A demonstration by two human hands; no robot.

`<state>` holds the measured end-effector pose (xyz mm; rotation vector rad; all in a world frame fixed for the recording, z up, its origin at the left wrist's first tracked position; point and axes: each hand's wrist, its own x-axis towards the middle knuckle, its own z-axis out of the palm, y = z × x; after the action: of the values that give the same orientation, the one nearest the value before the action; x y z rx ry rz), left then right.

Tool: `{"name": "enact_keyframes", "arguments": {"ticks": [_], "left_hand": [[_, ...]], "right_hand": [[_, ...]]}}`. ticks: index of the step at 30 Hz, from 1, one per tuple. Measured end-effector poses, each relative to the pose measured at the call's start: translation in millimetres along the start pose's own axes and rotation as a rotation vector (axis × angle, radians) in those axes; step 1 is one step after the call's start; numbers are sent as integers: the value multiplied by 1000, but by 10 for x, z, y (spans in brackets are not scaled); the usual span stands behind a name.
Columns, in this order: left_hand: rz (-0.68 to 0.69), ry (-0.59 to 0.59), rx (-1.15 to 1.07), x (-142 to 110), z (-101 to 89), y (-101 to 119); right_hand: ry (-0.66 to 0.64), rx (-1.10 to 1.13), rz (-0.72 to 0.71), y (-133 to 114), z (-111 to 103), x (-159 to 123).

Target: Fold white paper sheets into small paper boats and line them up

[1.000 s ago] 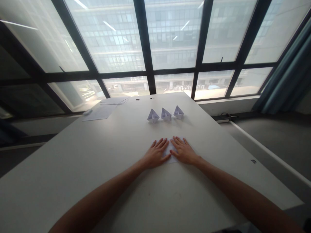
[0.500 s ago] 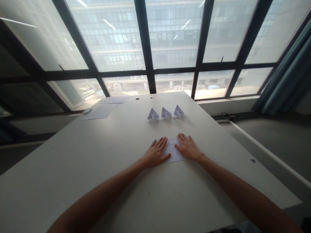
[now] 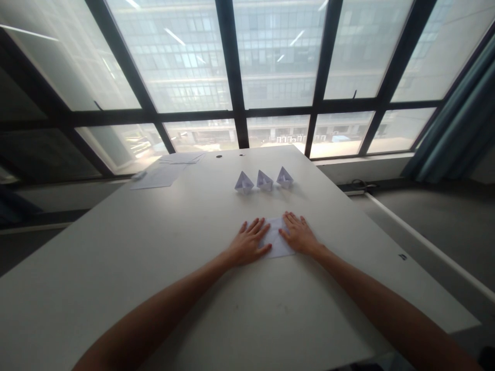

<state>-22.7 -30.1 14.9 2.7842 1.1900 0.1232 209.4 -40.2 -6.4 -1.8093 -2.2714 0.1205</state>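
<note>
A small white sheet of paper (image 3: 277, 244) lies flat on the white table (image 3: 162, 242) in front of me. My left hand (image 3: 250, 242) rests on its left side, palm down with fingers spread. On the right side of the sheet lies my right hand (image 3: 299, 234), flat, its fingers stretched out and pointing away from me. Both hands hide parts of the paper's edges. Beyond them stand three folded paper boats: a left one (image 3: 244, 183), a middle one (image 3: 264, 181) and a right one (image 3: 284, 178).
Flat sheets of paper (image 3: 158, 176) lie at the table's far left. Past the table's far edge are large windows with dark frames (image 3: 236, 77). A blue curtain (image 3: 450, 118) hangs on the right, and a cable (image 3: 363, 184) lies near the wall there.
The fingers of my left hand have spread a little wider on the paper. My right hand stays in nearly the same place, and the boats have not moved.
</note>
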Motion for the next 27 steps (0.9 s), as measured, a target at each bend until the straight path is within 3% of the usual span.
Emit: {"name": "enact_keyframes", "arguments": {"ticks": [27], "left_hand": [[8, 4, 5, -6, 17, -15]], "right_hand": [[14, 9, 4, -6, -5, -15]]}}
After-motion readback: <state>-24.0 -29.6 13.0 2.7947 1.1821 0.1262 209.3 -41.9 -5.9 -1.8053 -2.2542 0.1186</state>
